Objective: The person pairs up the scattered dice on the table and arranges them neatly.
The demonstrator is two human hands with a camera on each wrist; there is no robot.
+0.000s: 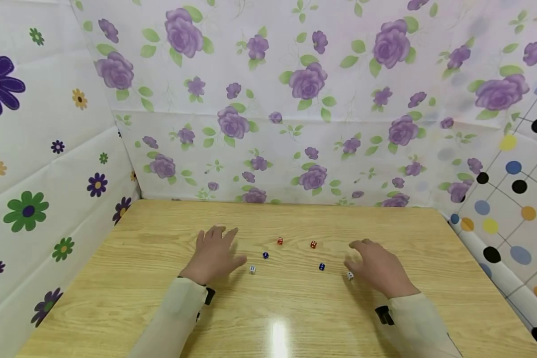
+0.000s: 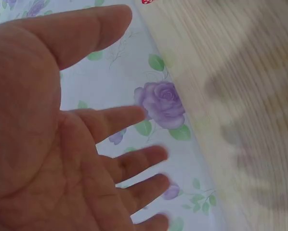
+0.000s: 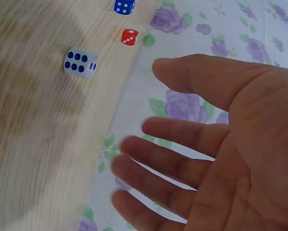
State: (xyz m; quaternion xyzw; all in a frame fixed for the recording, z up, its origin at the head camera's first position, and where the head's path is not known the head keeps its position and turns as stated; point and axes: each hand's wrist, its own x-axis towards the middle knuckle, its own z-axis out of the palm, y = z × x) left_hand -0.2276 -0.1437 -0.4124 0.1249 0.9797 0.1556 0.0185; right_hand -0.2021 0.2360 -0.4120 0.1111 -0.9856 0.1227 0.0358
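Several small dice lie on the wooden table in two slanting rows. The left row has a red die [image 1: 280, 240], a blue die [image 1: 266, 255] and a white die [image 1: 252, 269]. In the right row are a red die [image 1: 313, 244], a blue die [image 1: 322, 267] and a white die [image 1: 350, 275]. My left hand [image 1: 215, 254] hovers left of the left white die, fingers spread, holding nothing. Over the table by the right white die is my right hand [image 1: 378, 267], also with nothing in it. The right wrist view shows its fingers [image 3: 158, 156] extended, apart from the white die [image 3: 80, 63].
The light wooden table [image 1: 277, 303] reaches back to a cloth wall [image 1: 268, 99] with purple roses. Patterned cloths [image 1: 62, 199] also stand along the left and right sides. Black straps [image 1: 385, 315] sit at both wrists.
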